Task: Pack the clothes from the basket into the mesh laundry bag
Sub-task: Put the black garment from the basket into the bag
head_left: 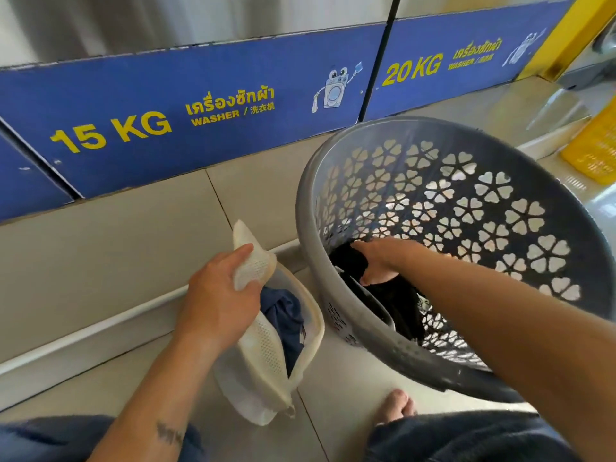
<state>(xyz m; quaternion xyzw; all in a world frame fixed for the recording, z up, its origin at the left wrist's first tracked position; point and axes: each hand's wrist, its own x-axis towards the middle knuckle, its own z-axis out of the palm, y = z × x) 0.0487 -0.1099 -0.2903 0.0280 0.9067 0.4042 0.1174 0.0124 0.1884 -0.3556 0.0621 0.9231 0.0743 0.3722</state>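
A long blue front panel (pixel 166 128) runs along the base of the washers, smooth and glossy, lettered "15 KG WASHER" in yellow with a small cartoon machine. A second blue panel (pixel 433 71) beside it reads "20 KG". Below them lies a pale, glossy tiled floor (pixel 100 261) with a low step running across it.

On the floor stands a big round grey plastic laundry basket (pixel 380 341), tipped so its mouth faces the person. Its wall is pierced all over with clover-shaped cut-outs made of little hearts. A crumpled black garment (pixel 396 305) lies low inside it, against the near wall. The right hand (pixel 383 261) reaches in over the rim, fingers and thumb curled round a fold of that black cloth.

Just left of the basket sits the white mesh laundry bag (pixel 263 345), soft and fine-holed, edged with a cream band. Its mouth is open. The left hand (pixel 216 295) pinches a bunched piece of the mesh at the top edge and holds it up. A rumpled navy blue garment (pixel 283 315) is inside the bag.

A yellow slatted plastic crate (pixel 593 145) stands far right. The person's bare foot (pixel 396 405) rests on the tiles beside dark denim trousers (pixel 466 438).
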